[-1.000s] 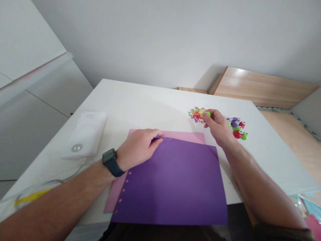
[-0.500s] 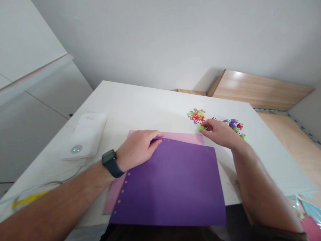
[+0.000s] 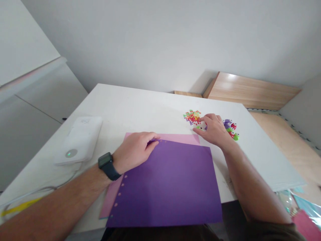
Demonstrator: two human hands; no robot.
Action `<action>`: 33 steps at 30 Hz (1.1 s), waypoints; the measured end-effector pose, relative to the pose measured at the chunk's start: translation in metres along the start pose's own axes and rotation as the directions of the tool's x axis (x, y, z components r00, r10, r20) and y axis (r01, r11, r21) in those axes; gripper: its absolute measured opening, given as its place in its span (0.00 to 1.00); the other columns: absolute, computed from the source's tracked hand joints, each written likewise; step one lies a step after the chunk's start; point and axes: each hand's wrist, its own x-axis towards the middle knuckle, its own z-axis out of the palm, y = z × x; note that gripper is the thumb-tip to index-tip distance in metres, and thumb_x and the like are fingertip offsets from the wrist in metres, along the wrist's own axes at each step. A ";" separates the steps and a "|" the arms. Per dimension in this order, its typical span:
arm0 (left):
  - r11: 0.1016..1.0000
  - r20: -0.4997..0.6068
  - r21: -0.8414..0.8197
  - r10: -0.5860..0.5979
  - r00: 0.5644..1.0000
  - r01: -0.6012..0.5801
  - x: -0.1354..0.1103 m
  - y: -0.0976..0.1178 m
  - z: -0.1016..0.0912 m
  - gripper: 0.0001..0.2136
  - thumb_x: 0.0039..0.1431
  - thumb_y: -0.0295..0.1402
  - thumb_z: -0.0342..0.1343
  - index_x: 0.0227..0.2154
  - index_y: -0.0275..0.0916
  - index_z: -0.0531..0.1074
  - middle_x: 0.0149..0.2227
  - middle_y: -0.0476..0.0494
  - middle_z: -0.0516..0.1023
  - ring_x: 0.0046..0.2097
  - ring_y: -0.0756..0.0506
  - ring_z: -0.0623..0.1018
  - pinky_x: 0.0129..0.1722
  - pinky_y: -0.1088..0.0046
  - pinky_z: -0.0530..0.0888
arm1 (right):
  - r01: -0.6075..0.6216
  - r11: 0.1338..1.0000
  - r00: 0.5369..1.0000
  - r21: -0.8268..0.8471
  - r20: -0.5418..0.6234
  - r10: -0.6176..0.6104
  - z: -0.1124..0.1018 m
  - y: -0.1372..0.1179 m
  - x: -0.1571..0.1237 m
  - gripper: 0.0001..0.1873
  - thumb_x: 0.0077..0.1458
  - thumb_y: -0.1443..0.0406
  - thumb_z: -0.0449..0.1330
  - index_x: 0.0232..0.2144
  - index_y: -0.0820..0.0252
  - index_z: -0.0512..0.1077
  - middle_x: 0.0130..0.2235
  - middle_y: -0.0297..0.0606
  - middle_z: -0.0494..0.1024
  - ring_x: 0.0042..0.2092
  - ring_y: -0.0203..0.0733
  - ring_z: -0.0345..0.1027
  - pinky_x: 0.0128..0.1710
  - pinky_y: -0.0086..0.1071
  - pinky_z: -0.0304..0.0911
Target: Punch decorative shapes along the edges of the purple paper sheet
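Your left arm (image 3: 67, 197) comes in low from the left, a dark watch (image 3: 109, 166) at the wrist, and your left hand (image 3: 135, 150) lies back-up over the far left corner of the purple sheet (image 3: 173, 180). Its thumb and forefinger pinch the sheet's far edge. Your right arm (image 3: 248, 185) reaches across the tabletop's (image 3: 140, 107) near edge, with your right hand (image 3: 214, 130) turned inward, knuckles up. Its thumb and forefinger are spread about a small green piece (image 3: 200, 128); whether they touch it, you can't tell from here. That piece is just beyond the far right corner of the pink sheet (image 3: 110, 199), beside a pile of bright confetti (image 3: 193, 117). The purple sheet lies over the pink one, its near side jutting past the tabletop's near edge. Small holes line its left edge, and a few more show by your left fingers. Toward the tabletop's right edge sits a cluster of red, green and purple pieces (image 3: 228, 124) with white eyes.
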 end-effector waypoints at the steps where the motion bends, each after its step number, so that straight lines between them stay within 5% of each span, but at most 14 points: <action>1: 1.000 0.001 0.001 -0.001 1.000 0.001 0.000 0.000 0.000 0.13 0.69 0.36 0.51 0.47 0.42 0.78 0.47 0.44 0.84 0.48 0.42 0.82 0.51 0.63 0.76 | -0.021 1.000 1.000 -0.015 -0.007 0.021 0.002 0.001 0.000 0.29 0.54 0.46 0.63 0.52 0.56 0.75 0.56 0.51 0.72 0.58 0.63 0.62 0.60 0.55 0.59; 6: 1.000 0.000 0.002 0.003 1.000 -0.003 0.000 0.000 0.001 0.13 0.69 0.37 0.51 0.47 0.42 0.78 0.46 0.44 0.84 0.48 0.42 0.82 0.51 0.62 0.76 | -0.153 0.982 0.988 -0.114 0.001 0.155 0.008 0.013 0.003 0.38 0.55 0.45 0.60 0.60 0.60 0.67 0.61 0.56 0.67 0.62 0.70 0.57 0.59 0.61 0.57; 20: 1.000 0.005 0.017 0.014 1.000 -0.014 0.000 0.001 0.000 0.13 0.70 0.36 0.49 0.48 0.43 0.78 0.47 0.43 0.84 0.48 0.41 0.82 0.52 0.60 0.76 | -0.250 0.939 0.963 -0.238 0.040 0.266 0.019 0.061 0.005 0.28 0.63 0.55 0.51 0.59 0.65 0.67 0.58 0.59 0.71 0.62 0.65 0.60 0.59 0.56 0.59; 28: 1.000 0.008 0.008 0.005 1.000 -0.005 0.000 0.002 0.000 0.13 0.70 0.36 0.50 0.48 0.42 0.78 0.46 0.42 0.84 0.48 0.40 0.82 0.52 0.59 0.76 | -0.072 0.975 0.997 -0.211 0.021 0.078 0.020 0.052 0.016 0.25 0.67 0.55 0.48 0.62 0.52 0.68 0.66 0.48 0.66 0.68 0.61 0.53 0.62 0.58 0.56; 33: 1.000 0.005 0.011 0.005 1.000 -0.005 0.001 0.001 0.000 0.13 0.70 0.36 0.50 0.47 0.42 0.79 0.46 0.43 0.84 0.48 0.40 0.82 0.52 0.60 0.76 | -0.149 0.976 0.989 -0.162 -0.046 0.143 0.024 0.057 0.017 0.21 0.66 0.58 0.50 0.54 0.57 0.74 0.58 0.52 0.74 0.64 0.62 0.57 0.61 0.60 0.56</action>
